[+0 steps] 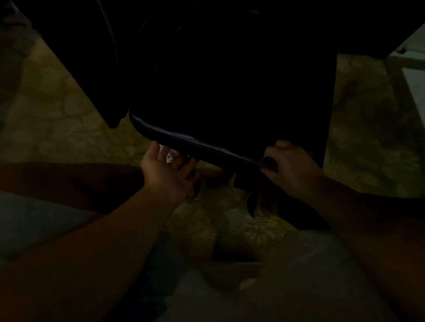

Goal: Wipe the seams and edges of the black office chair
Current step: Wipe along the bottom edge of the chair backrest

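The black office chair's seat (234,93) fills the middle of the dim view, its front edge seam (195,145) catching a little light. My left hand (166,170) reaches under that front edge near the left corner, thumb up, and holds a pale crumpled cloth (168,155) against the underside. At the seat's front right corner, my right hand (290,167) has its fingers curled over the seam. The chair's backrest and most of its surface are lost in darkness.
Patterned yellowish carpet (61,118) lies all around. A dark chair base part (253,202) hangs below the seat. White furniture (424,93) stands at the far right. My knees in light trousers (299,276) fill the bottom of the view.
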The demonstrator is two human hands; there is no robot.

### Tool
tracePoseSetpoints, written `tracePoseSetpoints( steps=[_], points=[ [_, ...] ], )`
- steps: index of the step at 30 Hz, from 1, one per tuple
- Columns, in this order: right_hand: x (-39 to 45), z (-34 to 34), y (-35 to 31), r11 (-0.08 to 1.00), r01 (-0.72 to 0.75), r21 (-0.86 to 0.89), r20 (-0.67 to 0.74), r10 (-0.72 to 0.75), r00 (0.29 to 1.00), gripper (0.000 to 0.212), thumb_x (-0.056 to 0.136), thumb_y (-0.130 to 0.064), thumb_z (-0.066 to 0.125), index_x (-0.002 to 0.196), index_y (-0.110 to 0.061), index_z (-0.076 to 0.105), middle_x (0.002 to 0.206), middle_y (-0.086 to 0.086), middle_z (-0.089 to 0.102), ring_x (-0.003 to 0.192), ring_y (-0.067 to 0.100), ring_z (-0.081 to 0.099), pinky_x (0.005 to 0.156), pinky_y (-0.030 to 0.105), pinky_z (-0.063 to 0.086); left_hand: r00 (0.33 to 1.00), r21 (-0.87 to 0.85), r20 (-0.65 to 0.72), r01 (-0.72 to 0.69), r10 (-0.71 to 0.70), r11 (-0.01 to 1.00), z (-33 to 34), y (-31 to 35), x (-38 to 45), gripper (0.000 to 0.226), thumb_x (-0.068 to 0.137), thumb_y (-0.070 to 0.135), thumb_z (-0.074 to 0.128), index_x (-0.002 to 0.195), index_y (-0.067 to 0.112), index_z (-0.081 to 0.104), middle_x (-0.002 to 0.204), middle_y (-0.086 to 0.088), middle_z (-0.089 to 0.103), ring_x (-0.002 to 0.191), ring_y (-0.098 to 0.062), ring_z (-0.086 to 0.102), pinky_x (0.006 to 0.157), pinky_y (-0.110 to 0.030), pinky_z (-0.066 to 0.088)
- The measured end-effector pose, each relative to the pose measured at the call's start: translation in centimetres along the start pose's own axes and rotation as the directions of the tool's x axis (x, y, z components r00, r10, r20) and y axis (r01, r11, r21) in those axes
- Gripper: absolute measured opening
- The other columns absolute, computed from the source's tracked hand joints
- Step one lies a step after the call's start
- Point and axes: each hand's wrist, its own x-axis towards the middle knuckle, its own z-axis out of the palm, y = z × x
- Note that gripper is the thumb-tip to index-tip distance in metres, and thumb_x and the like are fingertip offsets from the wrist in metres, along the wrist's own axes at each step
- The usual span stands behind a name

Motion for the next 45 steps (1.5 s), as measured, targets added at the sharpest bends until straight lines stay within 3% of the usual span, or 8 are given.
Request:
tracePoseSetpoints(
  steps=[3, 8, 12, 16, 20, 24, 33, 45],
  points=[
    [0.2, -0.2, 0.3, 0.994, -0.101, 0.032, -0.135, 0.104, 0.985, 0.019, 0.086, -0.025, 0.071, 0.096, -0.011, 0.065, 0.093, -0.004, 0.043, 0.082, 0.015, 0.049, 0.068, 0.025, 0.035, 1.000, -0.011, -0.005, -0.004, 0.004, 1.000, 0.2, 0.0, -0.2, 0.053, 0.101, 0.057, 0.040, 0.145, 0.028, 0.049, 0.140, -0.013, 0.056, 0.123, -0.036, 0.058, 0.105, -0.054, 0.038],
    [0.1, 0.3, -0.4, 1.000, -0.004, 0.017, -0.010, 0.004, 1.000, 0.020, 0.085, -0.027, 0.072, 0.098, -0.013, 0.066, 0.094, -0.005, 0.044, 0.085, 0.017, 0.054, 0.069, 0.026, 0.039, 1.000, -0.005, -0.007, -0.005, 0.004, 1.000, 0.2, 0.0, -0.3, 0.055, 0.101, 0.057, 0.042, 0.148, 0.028, 0.046, 0.142, -0.014, 0.054, 0.124, -0.036, 0.057, 0.105, -0.055, 0.036],
    [0.3, 0.0, -0.1, 0.993, -0.114, 0.038, -0.149, 0.119, 0.982, 0.017, 0.087, -0.025, 0.071, 0.094, -0.012, 0.064, 0.093, -0.003, 0.046, 0.079, 0.011, 0.047, 0.066, 0.026, 0.037, 1.000, -0.009, -0.006, 0.004, -0.004, 1.000, 0.3, 0.0, -0.3, 0.056, 0.102, 0.056, 0.040, 0.150, 0.028, 0.043, 0.144, -0.014, 0.053, 0.126, -0.037, 0.057, 0.108, -0.056, 0.035],
    [0.2, 0.3, -0.7, 1.000, -0.015, 0.016, -0.005, 0.015, 1.000, 0.018, 0.088, -0.027, 0.069, 0.099, -0.013, 0.066, 0.096, -0.004, 0.045, 0.086, 0.017, 0.054, 0.067, 0.026, 0.037, 1.000, -0.012, -0.008, 0.001, -0.001, 1.000, 0.1, 0.1, -0.1, 0.055, 0.102, 0.057, 0.040, 0.149, 0.029, 0.045, 0.143, -0.013, 0.054, 0.125, -0.037, 0.058, 0.109, -0.057, 0.035],
    [0.5, 0.0, -0.2, 0.993, -0.113, 0.043, -0.163, 0.119, 0.979, 0.016, 0.087, -0.025, 0.070, 0.095, -0.012, 0.065, 0.093, -0.004, 0.045, 0.082, 0.014, 0.051, 0.066, 0.025, 0.035, 1.000, -0.017, -0.010, 0.000, 0.000, 1.000, 0.3, 0.1, -0.1, 0.052, 0.101, 0.057, 0.041, 0.144, 0.029, 0.050, 0.141, -0.014, 0.055, 0.125, -0.037, 0.058, 0.107, -0.056, 0.035],
    [0.4, 0.2, -0.5, 0.999, -0.022, 0.036, -0.027, 0.023, 0.999, 0.017, 0.086, -0.026, 0.071, 0.096, -0.014, 0.066, 0.094, -0.005, 0.045, 0.085, 0.016, 0.054, 0.067, 0.025, 0.036, 1.000, -0.002, 0.009, -0.007, 0.007, 1.000, 0.2, -0.1, -0.1, 0.054, 0.102, 0.057, 0.039, 0.147, 0.029, 0.047, 0.143, -0.014, 0.054, 0.126, -0.037, 0.057, 0.111, -0.057, 0.034],
    [0.5, 0.2, -0.1, 0.997, -0.068, 0.033, -0.081, 0.071, 0.994, 0.018, 0.086, -0.027, 0.072, 0.098, -0.014, 0.067, 0.095, -0.005, 0.047, 0.083, 0.014, 0.052, 0.068, 0.024, 0.036, 1.000, 0.002, 0.001, 0.006, -0.006, 1.000, 0.1, 0.0, 0.4, 0.055, 0.102, 0.056, 0.041, 0.149, 0.029, 0.045, 0.147, -0.013, 0.051, 0.125, -0.035, 0.057, 0.099, -0.054, 0.038],
    [0.9, -0.1, 0.2, 0.992, -0.108, 0.071, -0.157, 0.118, 0.981, 0.018, 0.085, -0.026, 0.072, 0.097, -0.013, 0.068, 0.097, 0.001, 0.054, 0.083, 0.013, 0.052, 0.069, 0.026, 0.040, 0.998, 0.000, 0.060, 0.011, -0.011, 1.000, 0.0, 0.0, 0.4, 0.054, 0.103, 0.056, 0.041, 0.151, 0.032, 0.044, 0.148, -0.013, 0.050, 0.130, -0.034, 0.055, 0.117, -0.058, 0.029]
  ],
)
